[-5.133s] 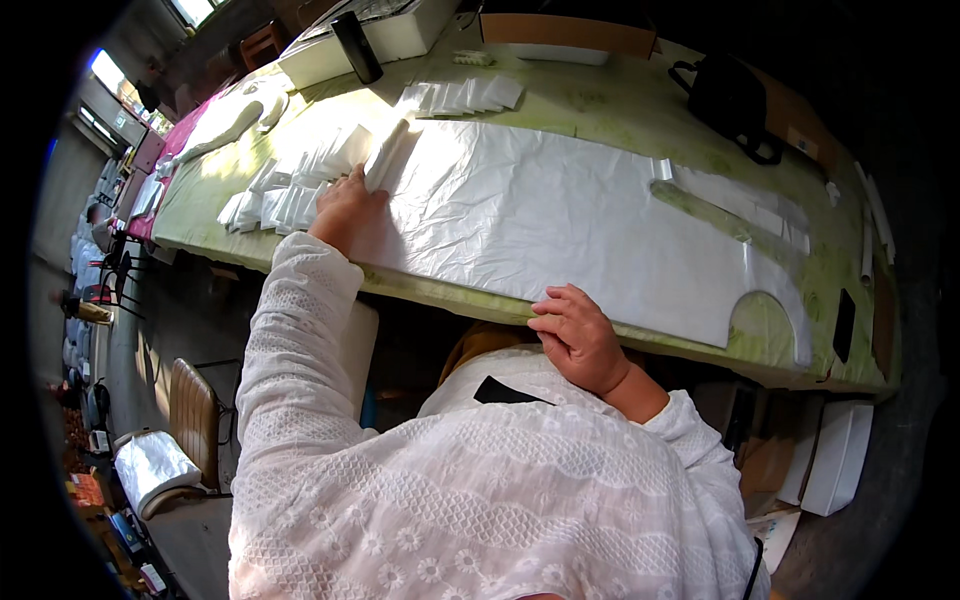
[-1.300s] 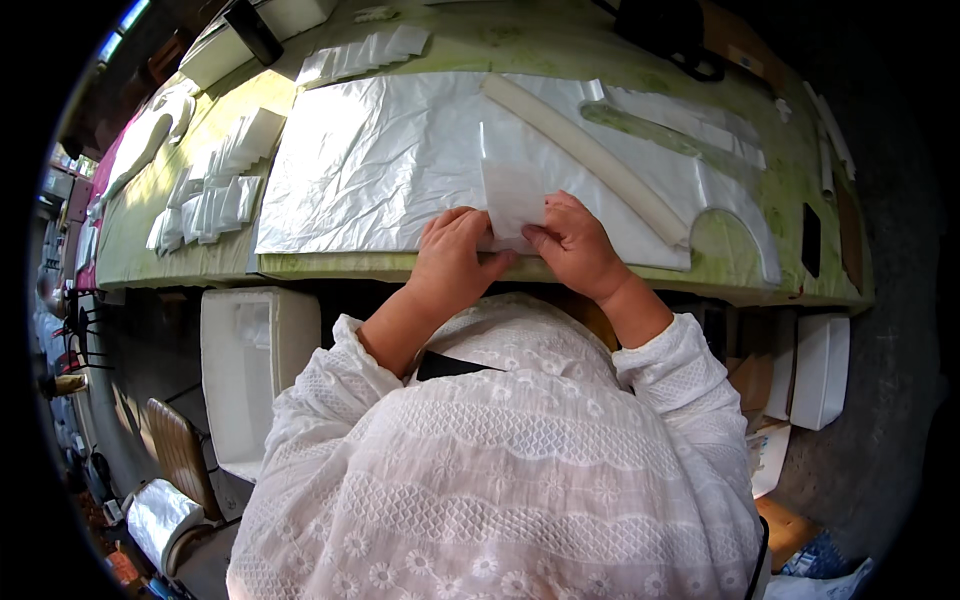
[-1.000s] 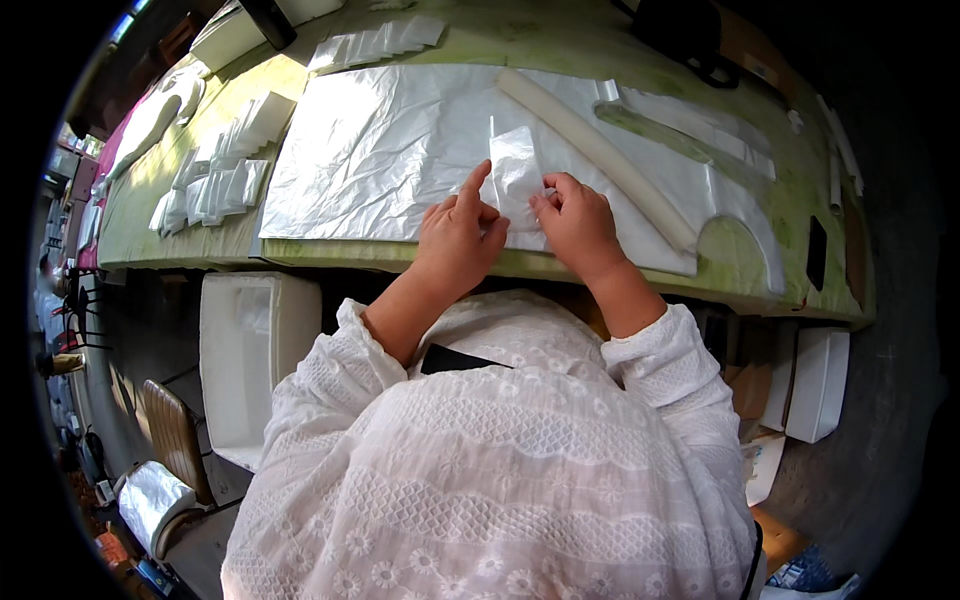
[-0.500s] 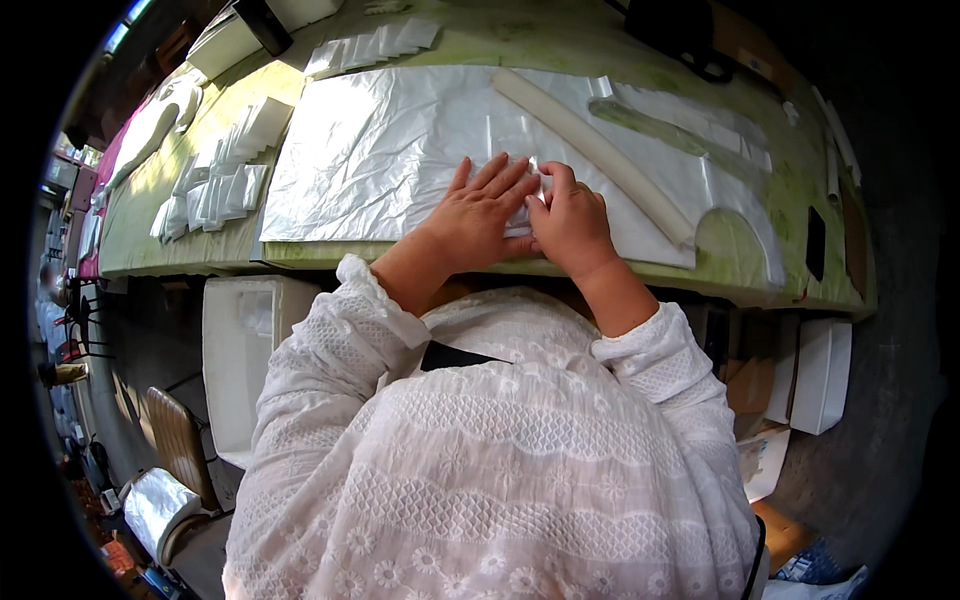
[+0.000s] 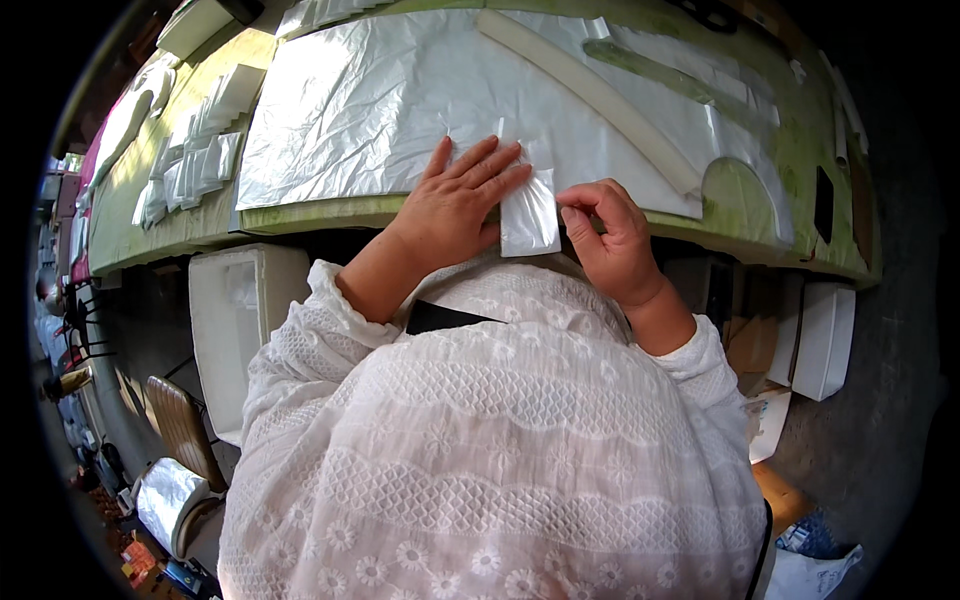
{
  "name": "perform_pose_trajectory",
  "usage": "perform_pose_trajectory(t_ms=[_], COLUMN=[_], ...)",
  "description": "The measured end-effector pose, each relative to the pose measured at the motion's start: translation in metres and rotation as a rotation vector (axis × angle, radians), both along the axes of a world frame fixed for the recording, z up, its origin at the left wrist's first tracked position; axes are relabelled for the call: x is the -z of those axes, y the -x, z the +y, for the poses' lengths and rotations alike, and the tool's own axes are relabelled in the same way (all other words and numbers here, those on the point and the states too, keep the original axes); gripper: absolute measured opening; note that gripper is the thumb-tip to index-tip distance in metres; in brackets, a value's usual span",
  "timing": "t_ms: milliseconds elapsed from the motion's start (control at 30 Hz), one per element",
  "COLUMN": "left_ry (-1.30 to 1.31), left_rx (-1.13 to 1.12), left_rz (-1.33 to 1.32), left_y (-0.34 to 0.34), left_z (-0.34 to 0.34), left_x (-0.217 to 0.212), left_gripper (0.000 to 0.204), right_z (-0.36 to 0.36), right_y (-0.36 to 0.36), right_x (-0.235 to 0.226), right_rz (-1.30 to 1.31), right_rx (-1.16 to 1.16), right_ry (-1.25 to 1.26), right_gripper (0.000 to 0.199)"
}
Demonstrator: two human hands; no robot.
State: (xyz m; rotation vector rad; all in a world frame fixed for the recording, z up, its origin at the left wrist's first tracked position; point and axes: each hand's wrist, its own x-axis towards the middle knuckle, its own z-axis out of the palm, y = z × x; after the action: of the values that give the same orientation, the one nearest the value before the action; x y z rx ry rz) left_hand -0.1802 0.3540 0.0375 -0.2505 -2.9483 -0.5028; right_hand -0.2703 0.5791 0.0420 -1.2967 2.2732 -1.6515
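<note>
My left hand [image 5: 455, 200] lies flat, fingers spread, on the white plastic sheet [image 5: 350, 110] near the table's front edge. Beside its fingertips, a small folded clear-white plastic bag [image 5: 530, 218] reaches over that edge, its lower end pointing toward me. To the right of the bag is my right hand [image 5: 612, 240], raised off the sheet with fingers curled and thumb close to the forefinger. Its fingertips are right by the bag's side edge. Whether anything is pinched between them is too small to make out.
A long pale tube [image 5: 590, 100] lies slanting across the sheet. Stacks of folded white packets [image 5: 205, 150] sit on the green tablecloth [image 5: 330, 215] at left. A dark phone-like slab [image 5: 824, 203] lies at right. Below the table stands a white foam box [image 5: 230, 330].
My right hand has moved right and toward me, away from my left hand. The small bag now shows over the table edge. The view has shifted, and the table appears higher.
</note>
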Motion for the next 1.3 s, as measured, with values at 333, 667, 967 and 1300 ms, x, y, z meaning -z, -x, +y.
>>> perform_pose_trajectory(t_ms=[333, 667, 967, 1300], left_ry=[-0.020, -0.213, -0.177, -0.067], left_rx=[-0.010, -0.171, -0.333, -0.184], left_rz=[0.088, 0.230, 0.249, 0.282], left_y=[-0.001, 0.010, 0.017, 0.026], left_z=[-0.002, 0.003, 0.005, 0.017], left_x=[0.004, 0.006, 0.015, 0.009], left_gripper=[0.058, 0.016, 0.013, 0.050], right_z=[-0.004, -0.026, -0.042, -0.044], right_y=[0.030, 0.047, 0.036, 0.040], right_x=[0.011, 0.019, 0.026, 0.013], right_rz=[0.506, 0.303, 0.465, 0.399], right_rx=[-0.137, 0.036, 0.266, 0.214], right_ry=[-0.221, -0.283, -0.362, -0.565], right_gripper=[0.047, 0.012, 0.021, 0.018])
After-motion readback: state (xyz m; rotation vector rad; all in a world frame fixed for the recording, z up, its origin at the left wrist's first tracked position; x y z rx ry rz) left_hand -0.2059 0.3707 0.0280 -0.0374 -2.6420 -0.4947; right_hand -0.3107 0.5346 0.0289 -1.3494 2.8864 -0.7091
